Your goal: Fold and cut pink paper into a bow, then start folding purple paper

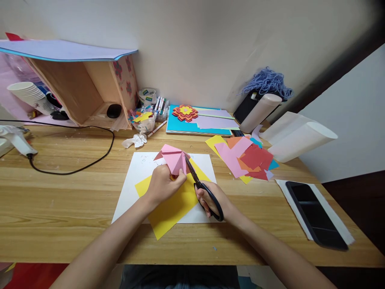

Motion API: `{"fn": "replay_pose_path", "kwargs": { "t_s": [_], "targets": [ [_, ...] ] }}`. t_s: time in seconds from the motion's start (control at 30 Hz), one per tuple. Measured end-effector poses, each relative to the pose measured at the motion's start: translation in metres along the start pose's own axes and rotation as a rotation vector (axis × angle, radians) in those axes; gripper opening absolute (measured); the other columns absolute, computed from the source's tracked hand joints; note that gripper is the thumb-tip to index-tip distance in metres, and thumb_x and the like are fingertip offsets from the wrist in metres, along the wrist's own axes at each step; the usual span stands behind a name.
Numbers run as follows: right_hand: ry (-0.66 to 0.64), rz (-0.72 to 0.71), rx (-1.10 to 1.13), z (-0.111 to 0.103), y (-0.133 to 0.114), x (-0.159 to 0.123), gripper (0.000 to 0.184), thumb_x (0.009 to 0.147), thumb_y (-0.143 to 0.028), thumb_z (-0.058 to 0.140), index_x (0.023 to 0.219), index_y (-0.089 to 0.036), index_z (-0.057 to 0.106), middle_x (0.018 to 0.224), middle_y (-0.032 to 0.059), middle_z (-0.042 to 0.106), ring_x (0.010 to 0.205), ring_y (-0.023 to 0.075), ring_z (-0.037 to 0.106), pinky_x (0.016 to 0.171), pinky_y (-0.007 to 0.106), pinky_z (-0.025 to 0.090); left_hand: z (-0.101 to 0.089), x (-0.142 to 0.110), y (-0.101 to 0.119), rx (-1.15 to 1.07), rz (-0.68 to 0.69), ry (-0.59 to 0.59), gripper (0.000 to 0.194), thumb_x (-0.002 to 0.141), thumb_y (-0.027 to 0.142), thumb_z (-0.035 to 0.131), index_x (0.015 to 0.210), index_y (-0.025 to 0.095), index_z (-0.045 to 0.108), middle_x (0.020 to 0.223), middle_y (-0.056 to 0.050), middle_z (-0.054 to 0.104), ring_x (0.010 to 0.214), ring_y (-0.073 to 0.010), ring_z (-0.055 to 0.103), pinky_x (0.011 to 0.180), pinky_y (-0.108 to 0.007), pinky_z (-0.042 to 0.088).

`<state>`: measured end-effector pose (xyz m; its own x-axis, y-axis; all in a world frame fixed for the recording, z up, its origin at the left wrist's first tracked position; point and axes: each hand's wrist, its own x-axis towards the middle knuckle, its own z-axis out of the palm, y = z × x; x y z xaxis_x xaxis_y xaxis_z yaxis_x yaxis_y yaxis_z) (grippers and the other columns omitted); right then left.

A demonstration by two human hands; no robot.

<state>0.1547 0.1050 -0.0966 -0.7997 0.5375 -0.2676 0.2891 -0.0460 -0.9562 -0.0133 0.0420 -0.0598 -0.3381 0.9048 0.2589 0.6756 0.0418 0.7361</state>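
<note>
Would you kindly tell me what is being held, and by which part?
The left grip holds folded pink paper by its near edge; the right grip, dark metal scissors by their looped handles.

The folded pink paper (pixel 173 157) is pinched at its near edge by the thumb and fingers of the left hand (pixel 164 184), and spreads out beyond those fingers, away from the person. Creases run across it, a folded band lies along its far side, and darker reddish parts show at its left and right edges. The scissors (pixel 197 183), with dark blades and black handles, sit in the fingers of the right hand (pixel 214 196). They slant forward and left from those fingers, tips at the paper's right edge, just beyond the left thumb; one large handle loop curves back beside the right fingers.
</note>
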Motion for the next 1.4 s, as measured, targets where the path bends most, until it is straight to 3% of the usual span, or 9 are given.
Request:
{"fn": "replay_pose_path", "kwargs": {
  "t_s": [0.2,0.4,0.6,0.73,0.87,0.97,1.03,1.27,1.4],
  "targets": [
    [0.013,-0.019,0.017,0.0,-0.001,0.0,0.053,0.07,-0.072,0.041,0.068,-0.02,0.038,0.039,-0.0101,0.035,0.026,0.0047,0.032,0.025,0.016,0.032,-0.001,0.001,-0.001,0.025,0.004,0.044,0.028,0.076,0.028,0.043,0.051,0.018,0.037,0.046,0.004,0.035,0.043,-0.0086,0.031,0.048,-0.022,0.026],
    [0.03,-0.022,0.047,-0.001,0.001,0.002,0.057,0.064,-0.077,0.042,0.068,-0.02,0.039,0.039,-0.01,0.034,0.026,0.0051,0.031,0.025,0.017,0.032,-0.001,0.005,-0.006,0.088,-0.179,0.091,0.035,0.081,0.037,0.041,0.053,0.018,0.05,0.049,0.0,0.048,0.048,-0.0132,0.045,0.051,-0.024,0.03],
    [-0.066,-0.021,0.068,0.0,-0.012,-0.004,0.066,0.06,-0.083,0.035,0.069,-0.018,0.042,0.039,-0.0079,0.038,0.027,0.0058,0.035,0.028,0.016,0.028,-0.001,0.014,-0.015,-0.416,-0.311,0.109,0.034,0.081,0.043,0.044,0.068,0.015,0.059,0.07,-0.004,0.062,0.069,-0.0169,0.056,0.064,-0.025,0.039],
    [-0.192,-0.059,0.266,-0.006,-0.011,-0.002,0.074,0.055,-0.087,0.031,0.074,-0.017,0.045,0.044,-0.0081,0.039,0.031,0.0064,0.038,0.035,0.021,0.038,-0.005,0.019,-0.025,-0.626,-0.365,0.221,0.029,0.077,0.04,0.052,0.062,0.015,0.054,0.061,0.001,0.056,0.061,-0.0122,0.05,0.059,-0.022,0.037],
    [0.052,-0.107,0.395,-0.026,-0.011,0.015,0.066,0.062,-0.083,0.031,0.071,-0.019,0.043,0.043,-0.0067,0.041,0.033,0.0096,0.042,0.038,0.025,0.043,-0.013,0.024,-0.027,-0.836,-0.429,0.25,0.026,0.07,0.037,0.058,0.059,0.015,0.051,0.054,0.004,0.052,0.052,-0.0094,0.046,0.05,-0.02,0.033],
    [0.342,-0.184,0.267,-0.043,-0.013,0.027,0.051,0.071,-0.068,0.046,0.061,-0.018,0.045,0.046,-0.001,0.05,0.039,0.0114,0.05,0.043,0.024,0.043,-0.019,0.028,-0.024,-0.996,-0.548,0.199,0.023,0.062,0.035,0.063,0.065,0.014,0.057,0.058,0.001,0.058,0.052,-0.0101,0.051,0.048,-0.02,0.034],
    [0.409,-0.188,0.225,-0.048,-0.014,0.03,0.047,0.071,-0.063,0.051,0.062,-0.017,0.049,0.052,0.0032,0.057,0.045,0.013,0.054,0.047,0.025,0.044,-0.023,0.029,-0.022,-1.066,-0.621,0.134,0.023,0.058,0.032,0.064,0.068,0.013,0.058,0.059,-0.001,0.06,0.052,-0.0111,0.053,0.048,-0.021,0.037],
    [0.124,-0.079,0.484,-0.033,-0.012,0.023,0.041,0.068,-0.054,0.062,0.067,-0.017,0.047,0.059,0.0,0.054,0.05,0.0104,0.051,0.052,0.025,0.045,-0.026,0.022,-0.02,-1.211,-0.744,-0.22,0.017,0.057,0.024,0.066,0.064,0.011,0.059,0.058,-0.003,0.06,0.048,-0.0113,0.053,0.047,-0.021,0.037],
    [0.158,-0.108,0.448,-0.029,-0.008,0.023,0.036,0.058,-0.037,0.076,0.064,-0.017,0.047,0.059,-0.0042,0.045,0.053,0.0081,0.046,0.051,0.021,0.041,-0.022,0.02,-0.023,-1.176,-0.762,-0.336,0.013,0.061,0.022,0.066,0.063,0.011,0.06,0.057,-0.002,0.06,0.049,-0.0105,0.053,0.046,-0.019,0.036]
  ]
}}
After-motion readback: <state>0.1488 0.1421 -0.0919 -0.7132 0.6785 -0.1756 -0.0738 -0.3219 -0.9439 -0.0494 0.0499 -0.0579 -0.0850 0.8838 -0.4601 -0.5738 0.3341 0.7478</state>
